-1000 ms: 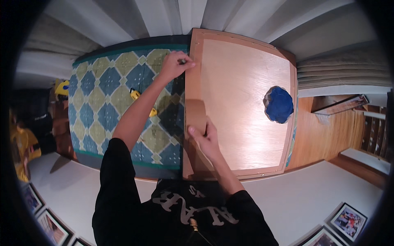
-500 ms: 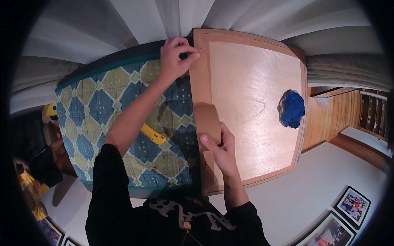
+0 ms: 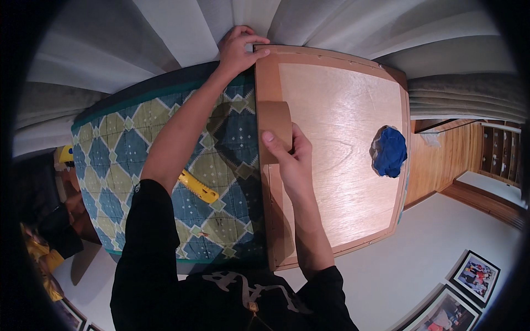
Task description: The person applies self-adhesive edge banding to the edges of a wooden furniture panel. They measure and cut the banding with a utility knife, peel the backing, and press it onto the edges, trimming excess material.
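Head view: brown tape roll [image 3: 275,117], on the wooden panel's left border, likely light, firm; best held near side (right hand [image 3: 295,160] clasps it there). Left hand [image 3: 237,54]: thumb and forefinger parted, far-left corner.

You can reach across the middle of the board [image 3: 339,160]; a blue bundle [image 3: 390,151] blocks the right, curtains [image 3: 326,25] the back.

Framed panel [image 3: 334,187] lies over R part of quilted cover [image 3: 118,165]; rest of cover to its L. Cutter [image 3: 200,188] on cover, L of panel. Tape roll [image 3: 277,117] at panel's L border, in R hand [image 3: 291,157]. L hand [image 3: 242,51] at panel's far L cnr, beyond roll. Cloth bundle [image 3: 391,153] on panel, nr R edge. Curtain [image 3: 326,27] behind both; floor [image 3: 447,157] to R.
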The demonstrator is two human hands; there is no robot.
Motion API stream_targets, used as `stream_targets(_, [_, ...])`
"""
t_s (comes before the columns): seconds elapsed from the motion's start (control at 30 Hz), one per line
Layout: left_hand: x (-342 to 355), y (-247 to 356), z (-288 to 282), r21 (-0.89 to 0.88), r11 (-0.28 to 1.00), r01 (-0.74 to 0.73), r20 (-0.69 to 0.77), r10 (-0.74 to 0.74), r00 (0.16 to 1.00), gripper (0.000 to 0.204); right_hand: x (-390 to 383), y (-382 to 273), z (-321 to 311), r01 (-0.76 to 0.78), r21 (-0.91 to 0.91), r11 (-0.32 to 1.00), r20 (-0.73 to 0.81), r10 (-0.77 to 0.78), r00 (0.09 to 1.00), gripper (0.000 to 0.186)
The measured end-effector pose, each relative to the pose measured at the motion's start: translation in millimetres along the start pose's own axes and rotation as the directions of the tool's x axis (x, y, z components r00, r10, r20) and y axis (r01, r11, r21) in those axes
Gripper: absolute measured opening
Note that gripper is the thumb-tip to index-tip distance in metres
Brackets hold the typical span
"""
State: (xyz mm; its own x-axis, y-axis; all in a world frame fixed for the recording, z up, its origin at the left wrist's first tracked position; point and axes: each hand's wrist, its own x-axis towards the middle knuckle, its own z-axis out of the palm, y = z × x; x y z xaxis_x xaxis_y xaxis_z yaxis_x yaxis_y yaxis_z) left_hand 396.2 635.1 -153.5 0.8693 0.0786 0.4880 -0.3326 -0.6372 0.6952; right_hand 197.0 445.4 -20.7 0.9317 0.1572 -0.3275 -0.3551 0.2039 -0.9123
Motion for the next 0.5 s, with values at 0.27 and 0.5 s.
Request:
stream_targets(0.27, [2, -1, 6, -0.048, 0.999, -0.002, -0.01, 0.002, 1.0, 0.015, -1, -6, 0, -0.011, -0.007, 1.0, 0.0, 0.011, 1.0, 0.038])
stream_targets(0.5, [5, 6, 3, 0.079, 0.995, 0.055, 0.044, -0.058, 0.997, 0.016, 4, -4, 0, -0.009, 0.007, 1.0, -0.006, 0.009, 1.0, 0.039])
